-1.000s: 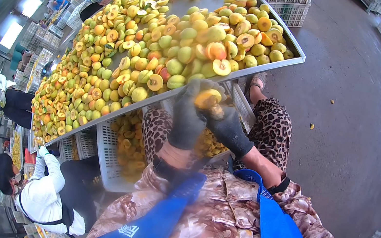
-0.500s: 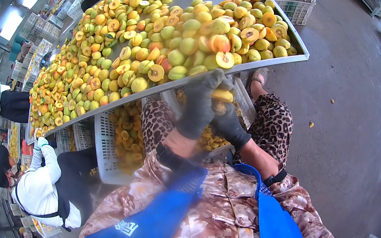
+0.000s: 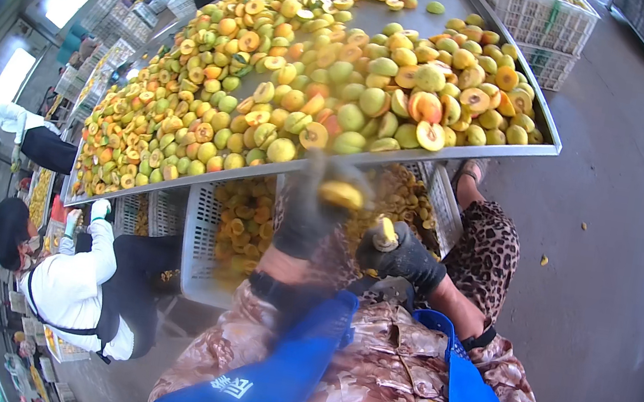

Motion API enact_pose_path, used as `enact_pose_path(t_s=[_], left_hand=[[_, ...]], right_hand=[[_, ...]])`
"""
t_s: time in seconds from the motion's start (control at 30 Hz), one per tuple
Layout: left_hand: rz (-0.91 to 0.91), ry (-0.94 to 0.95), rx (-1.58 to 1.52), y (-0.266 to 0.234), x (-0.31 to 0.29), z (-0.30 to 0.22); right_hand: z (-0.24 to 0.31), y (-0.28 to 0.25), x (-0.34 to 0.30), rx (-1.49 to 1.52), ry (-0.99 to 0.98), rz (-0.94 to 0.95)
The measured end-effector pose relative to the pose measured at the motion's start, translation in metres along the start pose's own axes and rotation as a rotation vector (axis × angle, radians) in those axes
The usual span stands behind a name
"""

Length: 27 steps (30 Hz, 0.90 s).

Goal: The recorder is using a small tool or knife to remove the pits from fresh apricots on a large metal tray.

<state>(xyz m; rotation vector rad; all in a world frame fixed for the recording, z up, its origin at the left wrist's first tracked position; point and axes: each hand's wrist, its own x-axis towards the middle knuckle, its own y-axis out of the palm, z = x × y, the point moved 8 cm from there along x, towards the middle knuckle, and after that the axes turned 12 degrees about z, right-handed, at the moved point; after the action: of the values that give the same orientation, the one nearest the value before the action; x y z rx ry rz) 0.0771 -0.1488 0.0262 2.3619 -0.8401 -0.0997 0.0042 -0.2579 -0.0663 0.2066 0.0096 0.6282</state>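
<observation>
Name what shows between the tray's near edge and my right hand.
In the head view, a white crate of yellow fruit pieces shows between the tray's near edge and your right hand, apparently below both.

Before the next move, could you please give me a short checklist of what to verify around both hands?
1. Dark-gloved left hand holding the rounded yellow fruit piece: ok.
2. Dark-gloved right hand gripping the small pale-yellow object: ok; what it is, cannot tell.
3. Hands apart: ok, a gap shows between them.
4. Left hand clear of the shallow silver metal tray: cannot tell, they meet in view.
5. Left hand sharply visible: not ok, blurred.
6. White perforated plastic crate at left holding fruit: ok.
</observation>
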Motion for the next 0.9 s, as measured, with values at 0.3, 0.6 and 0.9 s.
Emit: enact_pose_path(t_s=[0.3, 0.6, 0.9], left_hand=[[-0.225, 0.35, 1.838, -0.108, 0.008, -0.094], [-0.189, 0.209, 2.063, -0.097, 0.054, -0.061], [0.372, 0.21, 1.32, 0.009, 0.031, -0.03]], right_hand=[[-0.023, -0.014, 0.015, -0.709, 0.074, -0.22], [-0.026, -0.016, -0.03, -0.271, 0.347, -0.341], [0.057, -0.031, 0.024, -0.222, 0.069, -0.435]])
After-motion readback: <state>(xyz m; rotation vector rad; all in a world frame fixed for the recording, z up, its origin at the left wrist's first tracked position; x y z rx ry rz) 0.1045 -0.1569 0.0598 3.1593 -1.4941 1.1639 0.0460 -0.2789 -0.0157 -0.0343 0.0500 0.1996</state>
